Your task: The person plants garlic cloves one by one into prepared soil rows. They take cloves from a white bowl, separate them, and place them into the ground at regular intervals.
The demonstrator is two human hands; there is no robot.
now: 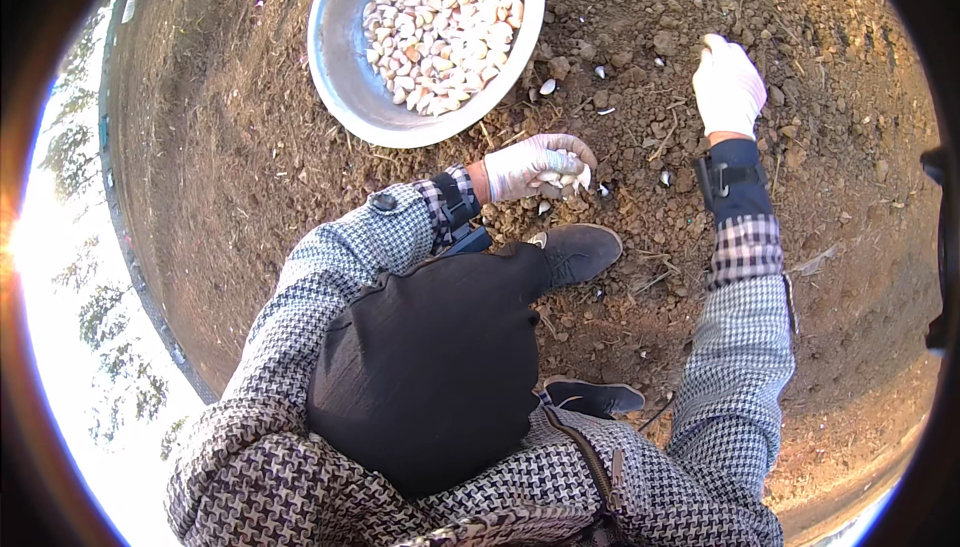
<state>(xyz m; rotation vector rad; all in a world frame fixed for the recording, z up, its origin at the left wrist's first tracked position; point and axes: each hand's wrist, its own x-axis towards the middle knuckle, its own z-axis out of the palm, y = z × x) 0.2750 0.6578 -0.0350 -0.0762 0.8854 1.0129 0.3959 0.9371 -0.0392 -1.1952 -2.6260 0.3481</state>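
Note:
My left hand point(525, 166), in a pale dirt-stained glove, cups a small handful of garlic cloves point(564, 179) just above the soil. To its upper right, my right hand point(729, 89) reaches down to the ground in a white glove. Its fingertips are partly hidden, so I cannot tell whether a clove is pinched there. A round metal basin point(339, 59) stands beyond my left hand, with many garlic cloves point(442, 29) inside. Single cloves stick up from or lie on the soil between the hands, such as a white clove point(548, 87) and a smaller clove point(665, 178).
Loose brown soil point(637, 126) with clods and dry straw spreads all around. My dark shoe point(583, 254) rests close below my left hand, and my other shoe point(596, 398) is nearer my body. My bent knee in black trousers point(427, 367) lies between my arms. Bright glare fills the left edge.

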